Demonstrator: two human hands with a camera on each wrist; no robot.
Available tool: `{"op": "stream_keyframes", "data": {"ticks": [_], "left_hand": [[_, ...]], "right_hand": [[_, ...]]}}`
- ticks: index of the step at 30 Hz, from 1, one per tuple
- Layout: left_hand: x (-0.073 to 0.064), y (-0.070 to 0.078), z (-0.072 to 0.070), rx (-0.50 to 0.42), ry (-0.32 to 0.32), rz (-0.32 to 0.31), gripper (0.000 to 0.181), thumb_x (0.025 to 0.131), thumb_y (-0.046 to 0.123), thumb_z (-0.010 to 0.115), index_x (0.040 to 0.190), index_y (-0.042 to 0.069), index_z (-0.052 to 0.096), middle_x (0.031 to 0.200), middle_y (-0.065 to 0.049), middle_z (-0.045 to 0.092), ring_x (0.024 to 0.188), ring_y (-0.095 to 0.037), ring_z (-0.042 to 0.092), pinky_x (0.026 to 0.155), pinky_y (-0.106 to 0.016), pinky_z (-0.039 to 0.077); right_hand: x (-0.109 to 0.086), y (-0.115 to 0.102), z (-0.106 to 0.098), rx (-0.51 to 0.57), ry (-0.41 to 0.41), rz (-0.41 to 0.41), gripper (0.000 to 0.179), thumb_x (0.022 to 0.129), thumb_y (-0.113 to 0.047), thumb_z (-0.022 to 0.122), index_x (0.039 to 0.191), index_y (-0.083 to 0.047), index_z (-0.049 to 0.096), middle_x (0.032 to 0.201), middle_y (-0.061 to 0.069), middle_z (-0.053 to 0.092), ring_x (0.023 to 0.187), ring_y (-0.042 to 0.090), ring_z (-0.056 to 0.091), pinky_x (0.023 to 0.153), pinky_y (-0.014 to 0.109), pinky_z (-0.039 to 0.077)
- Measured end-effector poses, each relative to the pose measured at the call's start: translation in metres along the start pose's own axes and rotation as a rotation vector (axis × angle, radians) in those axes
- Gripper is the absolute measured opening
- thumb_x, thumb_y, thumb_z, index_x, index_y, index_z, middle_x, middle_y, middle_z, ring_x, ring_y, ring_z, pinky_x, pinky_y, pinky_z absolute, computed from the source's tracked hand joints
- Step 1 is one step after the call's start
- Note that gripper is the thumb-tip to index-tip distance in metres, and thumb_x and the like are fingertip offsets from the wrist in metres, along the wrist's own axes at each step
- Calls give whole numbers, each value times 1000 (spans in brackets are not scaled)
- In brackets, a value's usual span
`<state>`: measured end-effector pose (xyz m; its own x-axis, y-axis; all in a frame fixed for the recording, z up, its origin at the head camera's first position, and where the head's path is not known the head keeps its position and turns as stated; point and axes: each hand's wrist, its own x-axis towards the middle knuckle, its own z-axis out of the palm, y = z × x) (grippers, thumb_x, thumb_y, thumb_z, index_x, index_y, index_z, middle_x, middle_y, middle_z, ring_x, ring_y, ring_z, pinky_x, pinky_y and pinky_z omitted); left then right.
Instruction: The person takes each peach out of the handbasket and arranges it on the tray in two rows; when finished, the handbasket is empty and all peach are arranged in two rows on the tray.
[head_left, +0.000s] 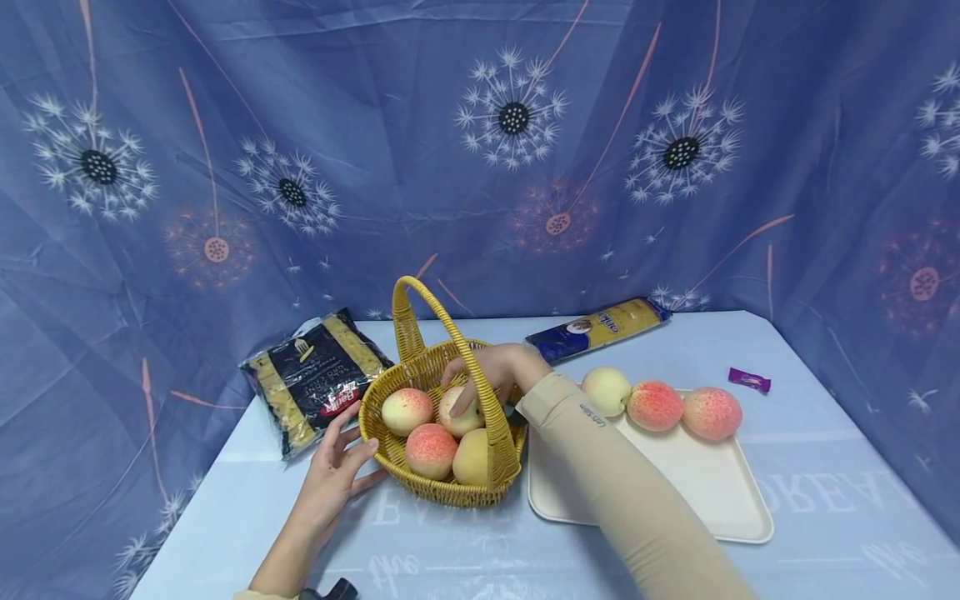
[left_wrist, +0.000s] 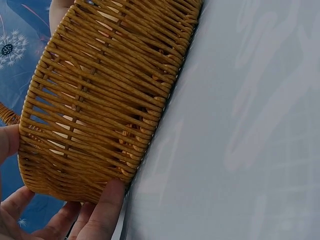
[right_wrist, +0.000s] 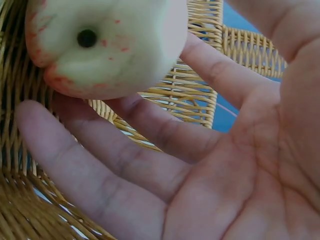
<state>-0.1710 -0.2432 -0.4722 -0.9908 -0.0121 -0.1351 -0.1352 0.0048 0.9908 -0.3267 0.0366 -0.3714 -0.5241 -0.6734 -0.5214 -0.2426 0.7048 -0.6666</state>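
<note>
A yellow woven basket (head_left: 450, 493) with an arched handle (head_left: 450, 329) stands mid-table, holding several peaches. My right hand (head_left: 491, 371) reaches into it past the handle and holds a pale peach (head_left: 459, 410). In the right wrist view, the fingers (right_wrist: 115, 160) lie under and behind that peach (right_wrist: 125, 55), whose dark stem hole faces the camera. Around it are a pale peach (head_left: 407, 412), a pink one (head_left: 431, 451) and a yellowish one (head_left: 472, 458). My left hand (head_left: 333, 467) rests with spread fingers against the basket's left end, thumb near the rim.
Right of the basket, a white tray (head_left: 705, 483) bears a pale peach (head_left: 606, 392) and two pink peaches (head_left: 655, 406) along its far side. A dark pasta bag (head_left: 315, 375) lies at left, a long pasta packet (head_left: 600, 329) at the back, a purple-wrapped sweet (head_left: 749, 381) at right.
</note>
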Motion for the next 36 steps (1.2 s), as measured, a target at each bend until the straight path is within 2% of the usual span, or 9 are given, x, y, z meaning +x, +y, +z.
{"op": "stream_keyframes", "data": {"ticks": [4,13,16,23,28,33,36], "left_hand": [[0,1,0,0,-3,1,71,109,22,65,168,38,29,163,-18,37,130,-14,65,104,-50,63],[0,2,1,3,-10,6,70,109,22,65,168,37,29,163,-19,37,129,-13,65,104,-49,63],[-1,1,1,3,-7,5,71,109,23,65,168,37,29,163,-19,37,130,-14,65,104,-49,63],[-1,1,1,-3,-6,0,71,109,22,65,168,37,29,164,-19,37,132,-16,63,105,-51,63],[-1,0,1,-5,-3,2,72,108,22,66,168,37,29,163,-19,37,130,-14,65,104,-49,64],[-1,0,1,-3,-2,4,72,109,21,65,168,36,28,163,-20,37,128,-13,65,103,-48,64],[-1,-1,1,-4,-3,2,72,109,21,65,168,36,28,163,-20,37,129,-14,65,104,-49,64]], "right_hand": [[-1,0,2,17,-2,17,49,94,-31,83,138,-25,62,136,9,49,89,17,57,72,29,55],[0,2,6,4,25,12,46,90,-32,86,132,-28,66,129,6,55,90,19,55,66,29,52],[1,2,8,-8,32,-9,46,89,-31,87,130,-27,67,127,5,58,96,19,56,70,28,53],[4,2,7,-134,55,-100,43,87,-34,89,125,-26,71,123,-2,66,115,17,56,95,29,51],[5,1,3,-209,95,-147,47,87,-38,87,127,-26,67,127,-1,63,117,17,55,99,30,49],[4,3,-3,-180,123,-219,49,89,-34,86,131,-19,65,130,3,63,119,17,55,103,28,49],[2,5,-9,-150,144,-256,50,90,-29,85,133,-14,65,129,4,66,115,14,59,101,26,52]]}}
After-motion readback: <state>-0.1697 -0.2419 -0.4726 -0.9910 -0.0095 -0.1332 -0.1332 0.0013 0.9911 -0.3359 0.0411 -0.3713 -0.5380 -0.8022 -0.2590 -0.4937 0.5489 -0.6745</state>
